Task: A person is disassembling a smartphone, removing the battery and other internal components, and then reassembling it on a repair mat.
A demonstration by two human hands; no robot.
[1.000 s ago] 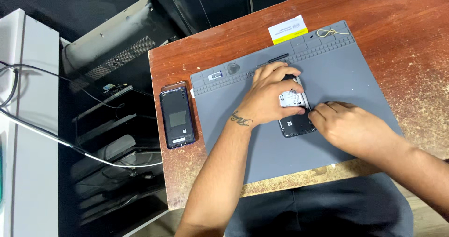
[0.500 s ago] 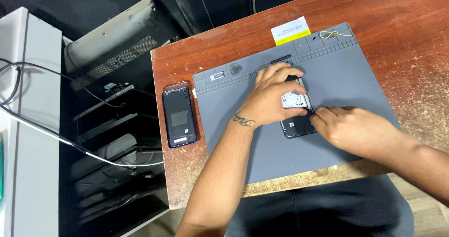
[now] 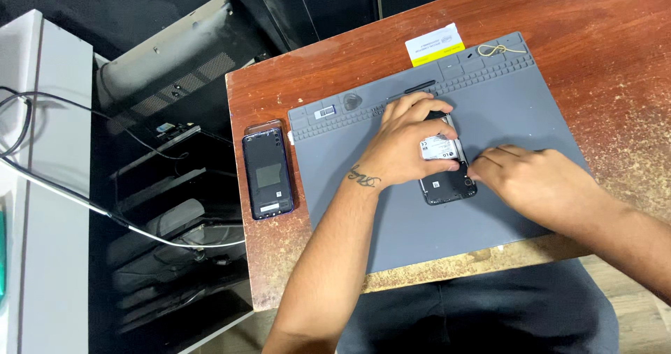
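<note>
Head view: at frame centre the opened phone (image 3: 447, 183) lies on the grey mat (image 3: 503, 95), battery exposed. The left hand (image 3: 402, 141) presses flat on it; the right hand (image 3: 535, 179) pinches its edge. Its back cover (image 3: 267, 174) already lies apart, centre-left; internals seem untouched.

left hand (image 3: 404, 141): bare, no rings or glove visible
left forearm: bare, no sleeve in view; small dark script tattoo (image 3: 363, 178) just below the wrist
right hand (image 3: 538, 183): bare, no rings or watch visible
right forearm: bare to the frame edge
legs: dark grey trousers (image 3: 482, 315), seam down the middle
</note>
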